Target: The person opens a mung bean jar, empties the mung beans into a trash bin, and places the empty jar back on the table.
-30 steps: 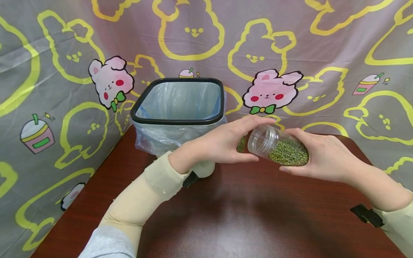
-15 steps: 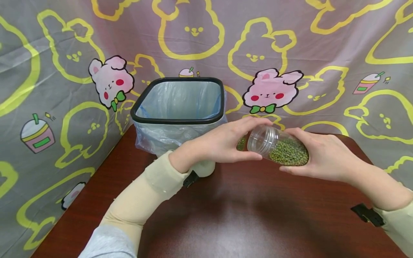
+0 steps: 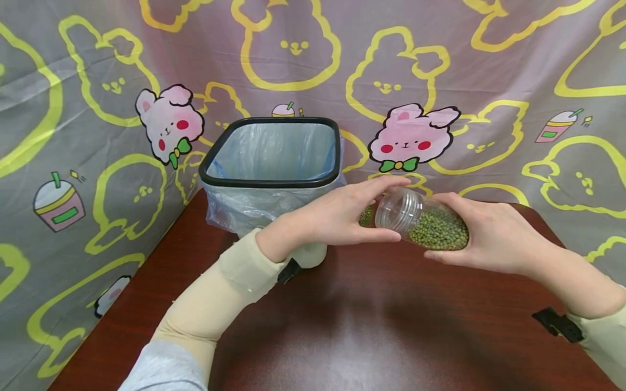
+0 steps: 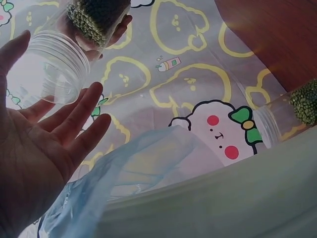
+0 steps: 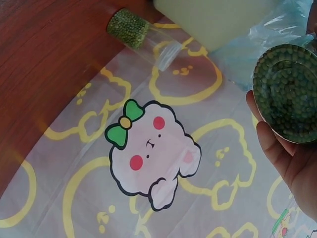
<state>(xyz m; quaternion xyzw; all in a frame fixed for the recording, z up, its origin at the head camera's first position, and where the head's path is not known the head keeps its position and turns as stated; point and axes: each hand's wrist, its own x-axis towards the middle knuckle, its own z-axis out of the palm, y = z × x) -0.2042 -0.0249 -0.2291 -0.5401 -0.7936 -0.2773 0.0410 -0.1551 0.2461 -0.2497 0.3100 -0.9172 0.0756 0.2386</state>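
Tilted on its side in the head view is a clear jar (image 3: 413, 220) partly filled with green mung beans (image 3: 438, 230). My right hand (image 3: 499, 236) grips it round the bean-filled base, which faces the right wrist camera. The jar's threaded clear end points left, toward my left hand (image 3: 335, 215). That hand's thumb and fingers are spread, nearly straight, at this end; the left wrist view shows the fingers (image 4: 81, 116) extended beside it. A second clear jar (image 5: 143, 37) of mung beans stands behind my left hand, mostly hidden in the head view.
A pale bin (image 3: 269, 183) with a black rim and a bluish plastic liner (image 3: 230, 203) stands left of the jars, behind my left forearm. Brown table (image 3: 371, 326) lies below. A patterned curtain (image 3: 313, 49) closes off the back and sides.
My left thumb has shifted slightly right along the lower side of the jar's clear end. My right hand keeps its grip, and the jar stays almost in place.
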